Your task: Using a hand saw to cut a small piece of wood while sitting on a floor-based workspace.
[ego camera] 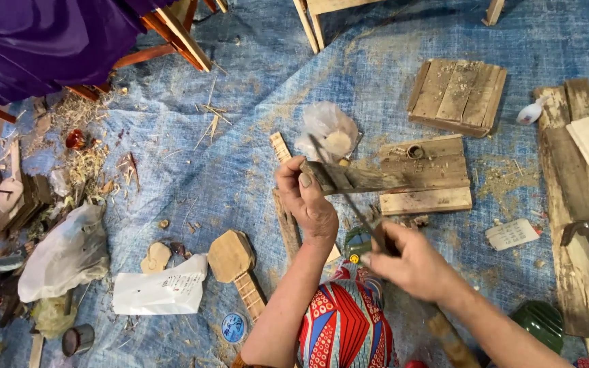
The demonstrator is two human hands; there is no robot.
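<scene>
My left hand [306,200] grips one end of a thin weathered strip of wood [359,178], holding it down over a low block of stacked boards [425,177]. My right hand [412,262] holds the handle of a small saw [345,194]. Its thin blade slants up and to the left across the strip, just beside my left thumb. Sawdust lies around the block. My knee, in red, blue and white patterned cloth [343,320], is below both hands.
A blue tarp [240,157] covers the floor. A carved wooden neck with a rounded head [234,262] lies left of my arm. A slatted wooden panel [457,95], long planks [584,197] at right, plastic bags [69,255], a paper packet [161,293] and a person in purple cloth [42,41] surround me.
</scene>
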